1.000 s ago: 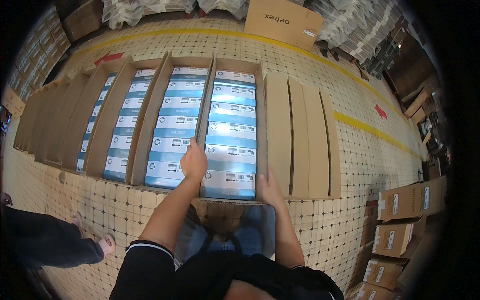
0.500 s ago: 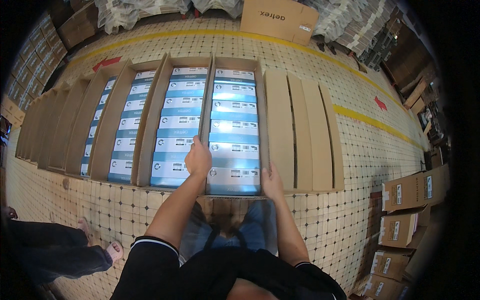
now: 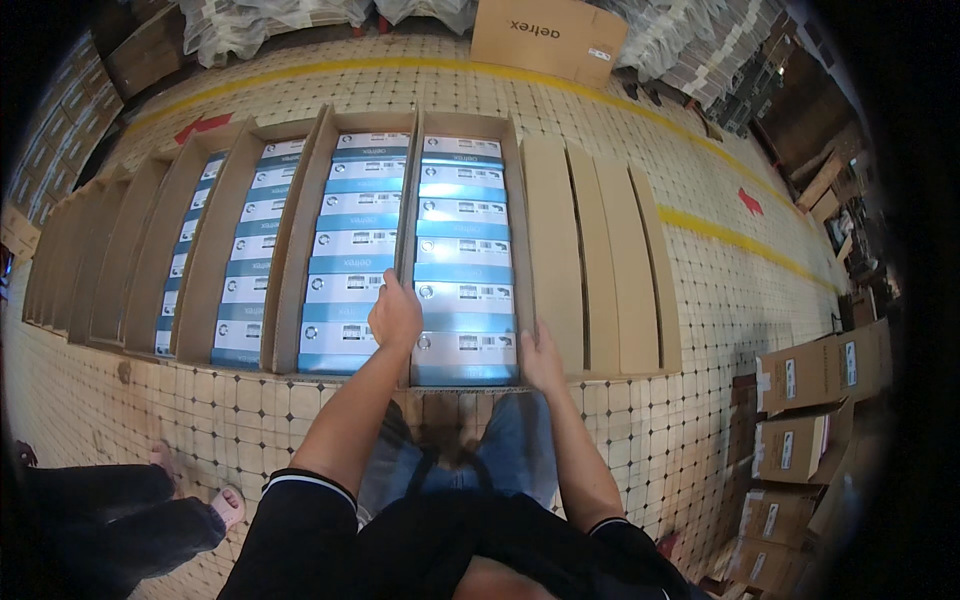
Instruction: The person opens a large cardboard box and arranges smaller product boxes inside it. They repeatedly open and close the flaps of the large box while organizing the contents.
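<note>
In front of me stands a long open cardboard carton (image 3: 521,230) packed with a row of blue-and-white shoeboxes (image 3: 464,294). My left hand (image 3: 396,312) is closed on its left wall, where it meets the neighbouring carton. On the right wall, near the front corner, my right hand (image 3: 541,360) grips the edge; some of its fingers are hidden. The neighbouring carton (image 3: 283,325) to the left also holds blue-and-white shoeboxes (image 3: 350,288).
More filled open cartons (image 3: 192,310) run leftward. Closed tan cartons (image 3: 606,270) adjoin on the right. Stacked cartons (image 3: 800,380) stand at the right. A person's sandalled foot (image 3: 229,506) shows at lower left. Yellow lines (image 3: 740,250) and a red arrow (image 3: 750,201) mark the tiled floor.
Both hands keep their places on the carton walls. The view has shifted slightly, so the cartons sit a little further left in it. The shoeboxes look unchanged.
</note>
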Action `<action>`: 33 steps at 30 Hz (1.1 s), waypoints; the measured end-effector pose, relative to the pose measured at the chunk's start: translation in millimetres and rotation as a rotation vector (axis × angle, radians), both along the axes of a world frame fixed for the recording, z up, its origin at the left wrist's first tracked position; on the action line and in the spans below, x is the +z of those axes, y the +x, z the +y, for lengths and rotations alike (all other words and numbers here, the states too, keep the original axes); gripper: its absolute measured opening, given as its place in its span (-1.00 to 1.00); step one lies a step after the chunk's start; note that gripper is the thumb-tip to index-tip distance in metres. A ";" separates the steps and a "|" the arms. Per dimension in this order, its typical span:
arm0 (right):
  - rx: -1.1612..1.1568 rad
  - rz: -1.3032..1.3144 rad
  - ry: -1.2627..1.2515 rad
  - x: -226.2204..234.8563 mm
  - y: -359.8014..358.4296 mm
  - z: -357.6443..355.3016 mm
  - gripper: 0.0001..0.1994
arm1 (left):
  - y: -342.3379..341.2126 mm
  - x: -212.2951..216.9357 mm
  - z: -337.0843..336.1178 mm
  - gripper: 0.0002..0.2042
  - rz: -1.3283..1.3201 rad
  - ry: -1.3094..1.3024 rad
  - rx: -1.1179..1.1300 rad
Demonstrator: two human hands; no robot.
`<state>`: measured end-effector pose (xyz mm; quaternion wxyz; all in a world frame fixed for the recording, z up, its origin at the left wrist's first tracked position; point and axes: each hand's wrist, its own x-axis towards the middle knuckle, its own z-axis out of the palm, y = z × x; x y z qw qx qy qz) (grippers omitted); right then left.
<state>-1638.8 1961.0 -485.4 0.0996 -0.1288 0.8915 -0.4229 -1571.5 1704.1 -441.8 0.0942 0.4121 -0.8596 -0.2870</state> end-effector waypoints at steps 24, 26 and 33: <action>-0.073 0.039 0.006 11.9 7.3 -6.3 -0.46 | 3.6 -14.2 -9.8 -0.50 0.025 -0.016 0.001; -0.069 -0.009 0.007 14.9 8.3 -6.1 -0.45 | 5.6 -15.5 -10.5 -0.49 -0.012 -0.004 -0.018; -0.063 -0.073 -0.083 10.7 11.2 -4.1 -0.44 | 4.5 -22.7 -11.3 -0.48 -0.003 -0.048 -0.016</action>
